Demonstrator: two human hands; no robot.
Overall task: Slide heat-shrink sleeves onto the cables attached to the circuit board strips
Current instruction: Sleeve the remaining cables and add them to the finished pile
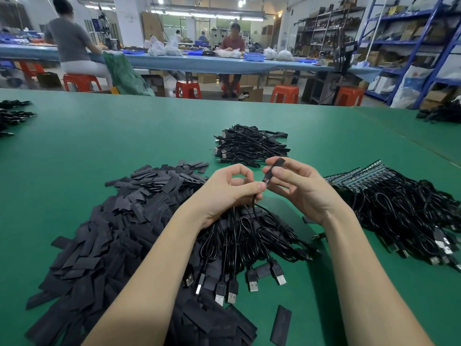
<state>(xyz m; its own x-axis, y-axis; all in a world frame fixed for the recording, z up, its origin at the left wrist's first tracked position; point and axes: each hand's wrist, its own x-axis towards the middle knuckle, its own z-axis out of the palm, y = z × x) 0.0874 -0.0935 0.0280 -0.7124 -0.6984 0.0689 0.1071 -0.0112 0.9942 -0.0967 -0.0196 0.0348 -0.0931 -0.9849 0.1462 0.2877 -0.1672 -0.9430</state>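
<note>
My right hand (299,188) pinches a flat black heat-shrink sleeve (274,168) that sits over the end of a small circuit board; the board's tip (265,181) shows at the sleeve's lower end. My left hand (229,188) grips the black cable (255,199) just below that board, thumb tip close to the sleeve. The cable runs down into a bundle of USB cables (249,245) lying between my forearms. A large heap of loose black sleeves (119,221) spreads on the left.
A pile of circuit board strips with cables (389,203) lies at the right. A pile of cables (249,146) lies farther back on the green table (99,146). One loose sleeve (281,324) is near the front. People sit at a far bench.
</note>
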